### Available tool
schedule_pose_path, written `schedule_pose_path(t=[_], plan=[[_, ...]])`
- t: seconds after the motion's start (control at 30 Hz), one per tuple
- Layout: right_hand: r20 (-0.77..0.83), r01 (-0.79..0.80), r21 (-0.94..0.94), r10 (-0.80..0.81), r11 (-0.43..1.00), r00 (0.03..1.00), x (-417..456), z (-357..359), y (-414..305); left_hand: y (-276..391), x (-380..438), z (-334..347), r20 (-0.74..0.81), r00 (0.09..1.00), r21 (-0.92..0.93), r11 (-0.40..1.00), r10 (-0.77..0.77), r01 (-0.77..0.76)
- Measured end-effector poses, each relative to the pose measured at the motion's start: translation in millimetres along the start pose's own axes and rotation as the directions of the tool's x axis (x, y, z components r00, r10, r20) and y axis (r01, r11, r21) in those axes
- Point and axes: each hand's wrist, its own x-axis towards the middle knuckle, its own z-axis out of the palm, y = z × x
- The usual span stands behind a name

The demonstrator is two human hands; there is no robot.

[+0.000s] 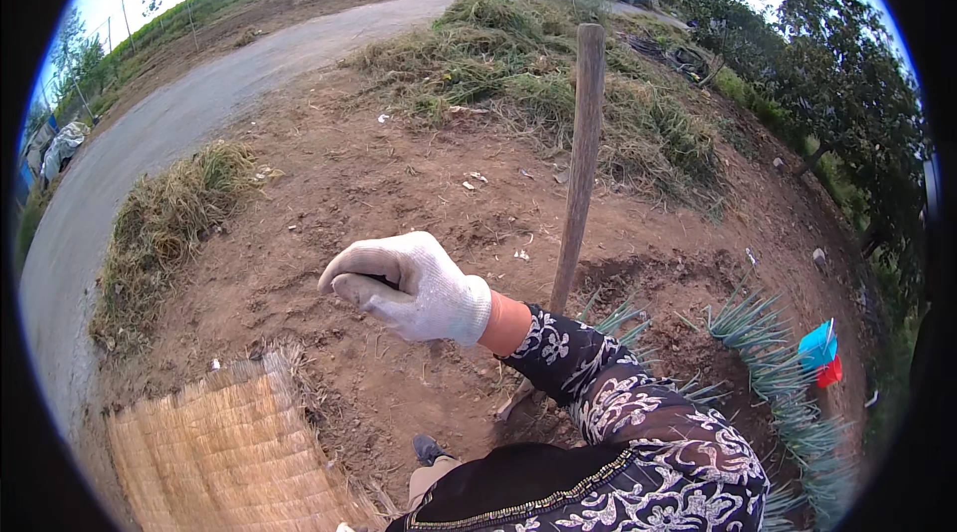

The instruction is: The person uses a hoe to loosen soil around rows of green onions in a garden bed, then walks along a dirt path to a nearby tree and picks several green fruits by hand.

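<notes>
My right hand (415, 289), in a white knitted work glove with soiled fingers, reaches across in front of me above bare brown soil (419, 390). Its fingers are curled over and meet the thumb; nothing shows between them. Past my patterned sleeve stands a long wooden tool handle (587, 121), slightly tilted and apart from the hand. My forearm covers its lower part, and what may be the tool's head (516, 399) shows beneath. A straw mat (232, 450) lies at lower left. My left hand is out of view, except perhaps for a white sliver at the bottom edge.
Green onion plants (777, 367) grow in rows at the right, beside a blue bucket (817, 345) and a red bucket (830, 373). Cut-grass heaps lie ahead (508, 76) and at left (176, 225). A road (202, 83) curves past; trees (837, 83) line the right.
</notes>
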Motion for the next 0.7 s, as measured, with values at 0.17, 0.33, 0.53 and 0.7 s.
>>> schedule_pose_path(t=[0.17, 0.33, 0.53, 0.7], plan=[[-0.265, -0.023, -0.098, -0.004, 0.995, 0.964, 56.6, -35.2, 20.3, 58.7, 1.1, 32.9, 0.138, 0.990, 0.055, 0.998, 0.021, -0.028], [-0.564, -0.096, -0.103, 0.021, 0.990, 0.826, 76.0, -79.7, 30.2, 94.3, 2.4, 62.7, 0.254, 0.967, 0.102, 0.993, 0.028, -0.055], [-0.762, -0.033, -0.138, -0.085, 0.990, 0.642, 111.7, -152.0, 59.7, 132.0, 2.8, 122.5, 0.422, 0.906, 0.162, 0.985, -0.017, -0.057], [-0.868, -0.016, -0.211, -0.179, 0.977, 0.464, 139.1, -208.7, 88.5, 172.5, 61.6, 174.2, 0.589, 0.791, 0.256, 0.967, -0.163, 0.009]])
